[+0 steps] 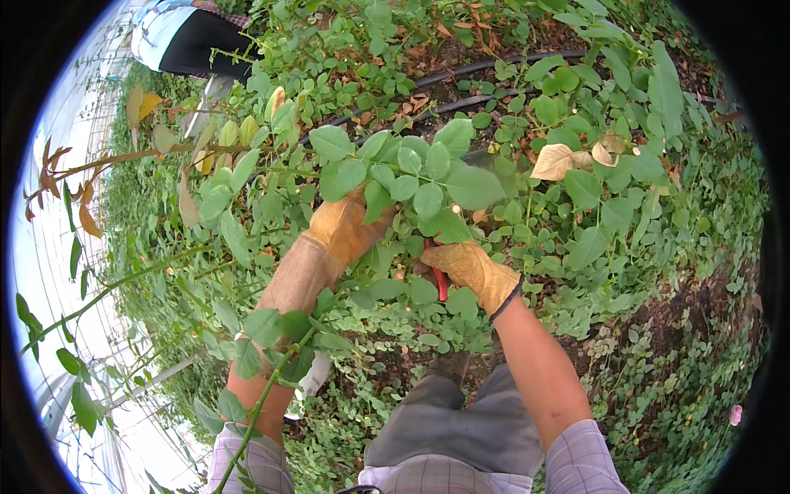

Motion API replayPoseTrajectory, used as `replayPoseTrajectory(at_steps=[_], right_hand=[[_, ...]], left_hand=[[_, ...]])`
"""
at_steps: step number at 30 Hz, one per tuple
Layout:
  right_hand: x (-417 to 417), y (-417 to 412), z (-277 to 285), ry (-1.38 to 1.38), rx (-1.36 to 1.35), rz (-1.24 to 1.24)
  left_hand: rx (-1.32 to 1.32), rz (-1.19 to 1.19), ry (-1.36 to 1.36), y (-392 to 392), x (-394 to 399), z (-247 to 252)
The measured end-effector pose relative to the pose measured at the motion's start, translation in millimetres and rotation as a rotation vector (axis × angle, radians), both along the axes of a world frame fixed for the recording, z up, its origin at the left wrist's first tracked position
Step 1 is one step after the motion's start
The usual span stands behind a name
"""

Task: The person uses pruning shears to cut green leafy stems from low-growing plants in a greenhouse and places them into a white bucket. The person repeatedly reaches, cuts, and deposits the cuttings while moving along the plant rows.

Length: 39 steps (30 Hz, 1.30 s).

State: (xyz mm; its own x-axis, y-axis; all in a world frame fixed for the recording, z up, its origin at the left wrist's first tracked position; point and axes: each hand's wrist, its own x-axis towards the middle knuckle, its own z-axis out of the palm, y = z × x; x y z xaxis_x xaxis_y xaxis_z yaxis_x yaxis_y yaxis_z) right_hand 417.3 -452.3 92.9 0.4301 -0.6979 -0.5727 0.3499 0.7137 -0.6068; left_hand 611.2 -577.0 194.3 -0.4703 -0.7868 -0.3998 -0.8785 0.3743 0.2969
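My left hand (349, 225), in a tan leather work glove with a long cuff, reaches in among rose foliage; its fingertips are hidden behind leaves, so what it touches does not show. To its right, my right hand (472, 268), in a yellowish leather glove, is closed around the red handles of a hand tool (440, 275), probably pruning shears. The tool's upper end is hidden under a leaf. Just above both hands spreads a cluster of green rose leaves (407, 170). A long green rose stem (271, 380) crosses in front of my left forearm.
Black irrigation hoses (457, 73) run through the bushes ahead. Another person (197, 37) bends over at the upper left. A thorny brown cane (123, 157) extends left, and dried leaves (552, 162) hang at the right. Low plants and soil surround my legs.
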Motion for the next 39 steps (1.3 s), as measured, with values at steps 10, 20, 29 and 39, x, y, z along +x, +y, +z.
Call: replayPoseTrajectory(at_steps=[10,20,29,39], right_hand=[[-33.2,6.2,57.4,0.312,0.083,0.128],[-34.0,111.5,-20.8,0.743,-0.193,0.416],[-4.2,180.1,-26.4,0.709,-0.152,0.462],[-19.1,169.2,-21.6,0.761,-0.113,0.434]], left_hand=[[-0.153,0.924,0.855,50.5,119.3,-19.3],[-0.114,1.02,1.229,70.1,146.1,-6.9],[-0.395,0.598,0.487,102.0,205.7,61.6],[-0.137,0.746,0.034,259.1,209.2,82.2]])
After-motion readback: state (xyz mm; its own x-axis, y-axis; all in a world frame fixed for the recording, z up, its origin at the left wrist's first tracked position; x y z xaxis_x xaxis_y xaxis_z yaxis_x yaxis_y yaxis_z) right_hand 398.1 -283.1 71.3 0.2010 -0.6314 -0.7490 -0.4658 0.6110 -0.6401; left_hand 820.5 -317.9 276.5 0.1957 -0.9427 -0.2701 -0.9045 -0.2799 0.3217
